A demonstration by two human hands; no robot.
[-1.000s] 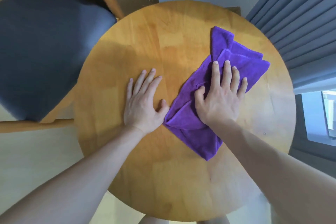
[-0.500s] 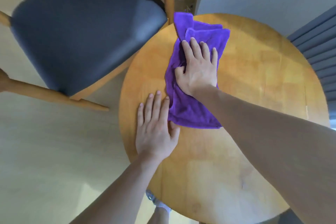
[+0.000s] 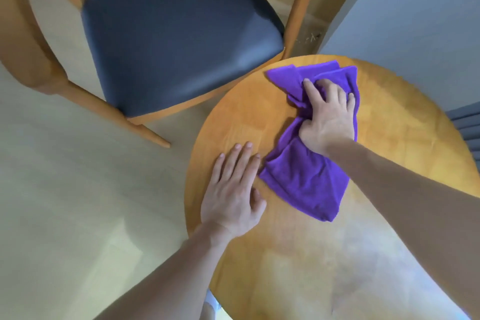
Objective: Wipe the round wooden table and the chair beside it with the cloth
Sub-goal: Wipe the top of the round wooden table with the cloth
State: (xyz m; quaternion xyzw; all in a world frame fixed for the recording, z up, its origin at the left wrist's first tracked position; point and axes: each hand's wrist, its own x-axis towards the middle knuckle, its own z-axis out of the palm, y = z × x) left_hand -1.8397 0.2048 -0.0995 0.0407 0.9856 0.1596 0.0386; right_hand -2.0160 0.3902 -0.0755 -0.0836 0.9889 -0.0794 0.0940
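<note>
On the round, honey-coloured wooden desk, toward its far-left edge, lies the crumpled purple microfibre cloth. It runs from the far rim, nearest the chair, back toward the middle of the desk top, wide and flat at the near end, bunched at the far end.

Right hand: on top of the cloth's far half, fingers curled and gathering the fabric into a pinched ridge under the palm; thumb side faces the chair. Grasping the cloth. Forearm crosses the desk from the right edge.

Left hand: flat on bare wood at the left edge of the desk, fingers straight and slightly spread, palm down, holding nothing. Its fingertips lie just beside the cloth's near-left corner; whether they touch it cannot be told.

Wooden chair with a dark padded seat: stands beside the desk at the far left, seat corner close against the desk's rim, one leg post just beyond the far edge near the cloth's tip.

Pale wood-look floor below the left edge. Grey wall beyond the far-right edge.
</note>
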